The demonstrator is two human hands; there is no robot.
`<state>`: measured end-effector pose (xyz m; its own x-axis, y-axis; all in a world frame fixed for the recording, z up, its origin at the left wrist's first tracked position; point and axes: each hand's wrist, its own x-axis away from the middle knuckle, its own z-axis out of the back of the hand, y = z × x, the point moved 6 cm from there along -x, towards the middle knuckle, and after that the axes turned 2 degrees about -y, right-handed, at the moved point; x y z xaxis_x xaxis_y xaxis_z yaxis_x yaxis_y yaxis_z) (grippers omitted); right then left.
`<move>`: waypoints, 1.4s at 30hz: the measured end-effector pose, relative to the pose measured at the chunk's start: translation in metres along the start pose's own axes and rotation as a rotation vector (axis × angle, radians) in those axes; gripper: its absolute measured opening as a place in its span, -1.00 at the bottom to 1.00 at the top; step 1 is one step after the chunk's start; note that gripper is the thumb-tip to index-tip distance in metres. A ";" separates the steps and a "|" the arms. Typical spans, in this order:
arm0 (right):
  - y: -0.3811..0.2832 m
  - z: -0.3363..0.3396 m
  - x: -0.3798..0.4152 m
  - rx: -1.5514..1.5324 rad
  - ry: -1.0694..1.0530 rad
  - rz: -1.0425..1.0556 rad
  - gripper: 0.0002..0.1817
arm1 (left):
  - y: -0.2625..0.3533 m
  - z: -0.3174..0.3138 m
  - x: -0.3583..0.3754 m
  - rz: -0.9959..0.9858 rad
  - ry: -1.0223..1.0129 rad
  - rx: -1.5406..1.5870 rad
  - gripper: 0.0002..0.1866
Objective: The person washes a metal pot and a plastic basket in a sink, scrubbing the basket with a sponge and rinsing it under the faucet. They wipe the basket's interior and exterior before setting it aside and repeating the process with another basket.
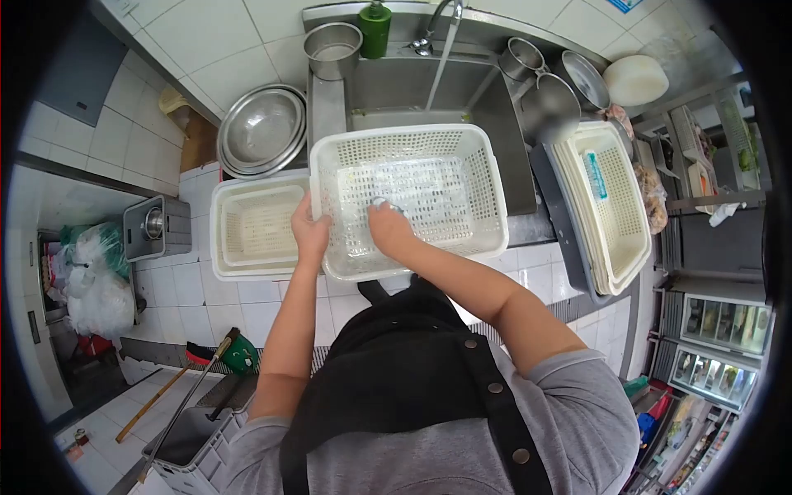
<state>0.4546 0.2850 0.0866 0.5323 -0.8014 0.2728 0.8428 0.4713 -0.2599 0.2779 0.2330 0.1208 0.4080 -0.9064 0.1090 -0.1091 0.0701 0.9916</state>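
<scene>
A white perforated plastic basket [487, 194] is held level at the front of the sink, its inside wet and shiny. My left hand [311, 231] grips its left wall, thumb on the inner side. My right hand [390, 231] is down inside the basket, closed against the bottom left of centre. A small whitish-grey bit shows at its fingers, too hidden to name. Behind the basket, water runs from the tap [425, 45] into the steel sink [396, 91].
Left of the basket are stacked white baskets [239, 268] and nested steel bowls [260, 128]. A steel pot [333, 49] and a green pump bottle [375, 31] stand at the back. More stacked baskets [631, 223] lean at the right, near steel pots [521, 58].
</scene>
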 end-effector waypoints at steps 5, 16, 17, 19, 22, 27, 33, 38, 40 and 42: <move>0.120 0.041 -0.063 -0.388 0.317 -0.205 -0.66 | -0.007 0.005 0.007 -0.030 0.051 -0.008 -0.28; 0.005 0.017 -0.072 -0.359 0.354 -0.124 -0.54 | 0.001 -0.004 0.006 0.029 -0.028 -0.005 -0.33; -0.005 0.018 -0.078 -0.324 0.289 -0.036 -0.54 | 0.002 -0.004 0.005 0.024 -0.030 -0.011 -0.33; -0.009 0.018 -0.071 -0.299 0.228 0.041 -0.53 | 0.001 0.000 0.007 0.030 0.033 -0.032 -0.33; 0.025 0.018 -0.026 -0.135 -0.096 0.166 -0.59 | 0.000 0.002 0.006 0.004 0.047 -0.051 -0.34; 0.133 0.076 0.043 0.336 -0.187 -0.226 -0.81 | -0.002 0.003 0.011 -0.027 0.054 0.018 -0.31; 0.171 0.154 0.029 0.124 0.733 -0.218 -0.69 | -0.001 0.002 0.005 0.032 -0.002 0.038 -0.32; 0.168 0.146 -0.036 -0.281 0.805 -0.255 -0.62 | -0.004 -0.001 0.000 0.019 -0.065 0.044 -0.32; 0.129 0.136 -0.061 -0.318 0.778 -0.026 -0.64 | -0.004 -0.001 -0.001 0.033 -0.058 0.002 -0.32; 0.079 0.134 -0.079 -0.254 0.701 0.085 -0.70 | -0.002 -0.004 0.000 0.040 -0.042 -0.004 -0.33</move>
<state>0.4893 0.4352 0.1691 0.3475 -0.8530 -0.3894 0.7119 0.5103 -0.4824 0.2815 0.2343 0.1193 0.3651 -0.9194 0.1460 -0.1210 0.1086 0.9867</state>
